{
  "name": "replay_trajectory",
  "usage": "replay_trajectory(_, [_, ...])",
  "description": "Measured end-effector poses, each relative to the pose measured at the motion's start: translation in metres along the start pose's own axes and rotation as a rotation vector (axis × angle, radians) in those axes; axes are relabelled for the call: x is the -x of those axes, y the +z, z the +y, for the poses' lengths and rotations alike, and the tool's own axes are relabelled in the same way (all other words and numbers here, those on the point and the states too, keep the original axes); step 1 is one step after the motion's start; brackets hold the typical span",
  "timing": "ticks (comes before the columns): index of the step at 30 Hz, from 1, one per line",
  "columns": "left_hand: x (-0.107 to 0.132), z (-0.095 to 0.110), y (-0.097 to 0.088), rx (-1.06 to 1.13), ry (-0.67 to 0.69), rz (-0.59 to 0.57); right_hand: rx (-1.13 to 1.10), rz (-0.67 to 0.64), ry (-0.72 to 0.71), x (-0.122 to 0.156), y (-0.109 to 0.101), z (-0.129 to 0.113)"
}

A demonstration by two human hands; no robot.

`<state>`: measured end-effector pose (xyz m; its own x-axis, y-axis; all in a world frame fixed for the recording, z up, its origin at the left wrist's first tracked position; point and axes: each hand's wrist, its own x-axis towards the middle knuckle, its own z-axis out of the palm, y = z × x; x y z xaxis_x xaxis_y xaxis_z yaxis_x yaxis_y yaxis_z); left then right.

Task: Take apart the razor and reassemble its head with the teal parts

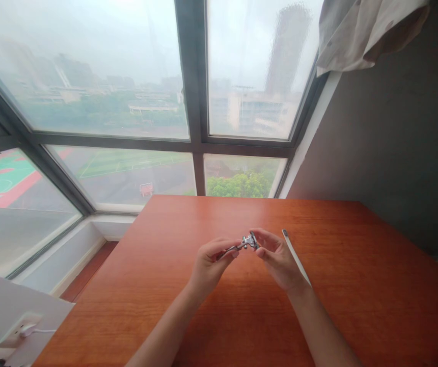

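Above the middle of a reddish wooden table (356, 285) I hold a small metal razor (245, 243) between both hands. My left hand (210, 262) is closed round its thin handle. My right hand (276, 256) pinches the head end with thumb and fingertips. The razor lies roughly level, its head towards the right.
A thin white stick-like object (295, 256) lies on the table just right of my right hand. Large windows (188, 102) stand behind the table's far edge. A grey wall (394, 153) runs along the right, with a cloth (360, 30) hanging at the top. A white socket with a plug (24, 329) sits at bottom left.
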<state>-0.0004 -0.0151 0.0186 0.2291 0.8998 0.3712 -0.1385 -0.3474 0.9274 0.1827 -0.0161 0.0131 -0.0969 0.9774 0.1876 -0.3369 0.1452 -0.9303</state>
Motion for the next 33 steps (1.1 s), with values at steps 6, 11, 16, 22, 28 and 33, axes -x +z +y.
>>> replay_trajectory(6, [-0.0005,-0.0007,-0.0006,-0.037,0.0,-0.003,-0.017,-0.001,-0.01,-0.0001,0.0009,0.001])
replay_trajectory(11, [-0.0005,-0.0002,0.0005,-0.028,-0.003,0.007,-0.028,0.0,-0.019,0.0001,0.0014,0.0023])
replay_trajectory(16, [0.0,-0.0016,0.0003,-0.06,0.012,0.006,-0.022,-0.011,-0.022,0.0003,0.0011,0.0035])
replay_trajectory(22, [-0.0003,-0.0033,-0.0016,-0.066,0.011,-0.005,0.012,-0.04,-0.036,0.0009,0.0008,0.0015])
replay_trajectory(28, [0.0003,-0.004,-0.0008,-0.036,0.002,-0.007,0.041,-0.061,-0.032,0.0012,-0.001,-0.0016])
replay_trajectory(33, [0.001,-0.0049,0.0008,-0.012,-0.013,0.002,0.057,-0.052,-0.021,0.0019,-0.0012,-0.0021])
